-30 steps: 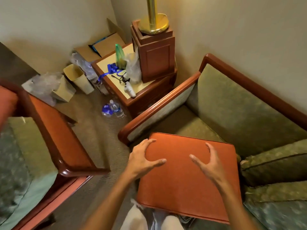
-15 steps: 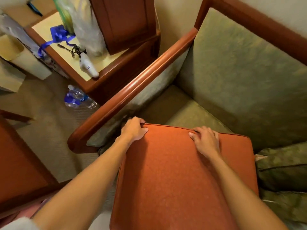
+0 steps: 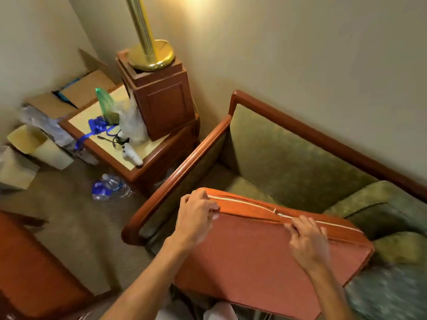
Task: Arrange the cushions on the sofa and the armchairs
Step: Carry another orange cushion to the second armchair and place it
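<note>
While cardboard box (image 3: 76, 93) beside sofa (image 3: 300, 162) gapes, contents unclear, left hand (image 3: 196, 218) and right hand (image 3: 309, 241) clasp orange cushion (image 3: 249, 257) zipper edge above sofa seat.

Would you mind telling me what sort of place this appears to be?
Probably a hotel room or a lounge's sitting corner: a wood-framed sofa with green upholstery, a brass floor lamp on a wooden side table, and carpeted floor.

Left hand (image 3: 196, 218) and right hand (image 3: 308, 241) grip the orange cushion's (image 3: 261, 257) zippered edge above the sofa (image 3: 295, 162).
</note>
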Action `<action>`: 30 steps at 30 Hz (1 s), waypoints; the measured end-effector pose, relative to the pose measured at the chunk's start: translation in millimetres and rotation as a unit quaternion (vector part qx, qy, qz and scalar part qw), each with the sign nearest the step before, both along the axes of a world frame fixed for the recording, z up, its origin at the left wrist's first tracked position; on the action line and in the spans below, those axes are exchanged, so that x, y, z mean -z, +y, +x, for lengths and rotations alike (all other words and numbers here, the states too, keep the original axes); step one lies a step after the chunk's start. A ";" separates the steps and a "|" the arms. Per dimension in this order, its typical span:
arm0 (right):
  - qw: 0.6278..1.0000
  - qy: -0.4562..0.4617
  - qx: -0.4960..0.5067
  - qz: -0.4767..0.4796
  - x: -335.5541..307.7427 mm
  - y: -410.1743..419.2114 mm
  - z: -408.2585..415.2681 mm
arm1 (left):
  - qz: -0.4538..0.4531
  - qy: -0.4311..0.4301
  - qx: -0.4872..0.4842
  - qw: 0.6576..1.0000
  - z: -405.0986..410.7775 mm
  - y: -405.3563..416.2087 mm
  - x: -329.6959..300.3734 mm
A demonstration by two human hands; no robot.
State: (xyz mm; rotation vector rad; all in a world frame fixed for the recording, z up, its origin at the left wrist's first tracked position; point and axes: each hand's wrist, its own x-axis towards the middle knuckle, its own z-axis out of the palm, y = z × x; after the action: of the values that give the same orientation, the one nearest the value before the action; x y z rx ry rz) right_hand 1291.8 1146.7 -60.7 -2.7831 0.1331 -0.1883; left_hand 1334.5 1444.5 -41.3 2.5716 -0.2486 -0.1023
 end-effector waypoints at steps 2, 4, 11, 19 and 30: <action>0.999 0.029 0.011 -0.021 -14.2 -4.9 -45.7 | 0.024 0.015 0.062 0.998 -25.1 -10.0 -15.3; 0.998 0.058 0.009 -0.023 -18.8 -1.0 -74.2 | 0.103 0.064 0.118 0.986 -42.7 -22.0 -22.4; 0.983 0.177 0.008 0.044 -54.4 18.7 -76.6 | 0.276 0.111 0.134 0.945 -73.3 -55.0 -22.5; 0.916 0.367 -0.029 -0.160 -68.3 -40.8 -52.0 | 0.220 0.074 0.072 0.970 -117.9 -51.2 -9.6; 0.910 0.352 -0.120 -0.183 -57.6 -152.1 -131.5 | 0.254 0.151 -0.057 0.954 -171.1 -113.6 -24.6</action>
State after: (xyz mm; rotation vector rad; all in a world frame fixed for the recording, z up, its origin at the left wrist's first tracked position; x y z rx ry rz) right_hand 1160.3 994.5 -3.1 -3.0556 -0.0825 0.9525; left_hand 1163.3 1330.8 -16.7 3.0162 0.0520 -0.5795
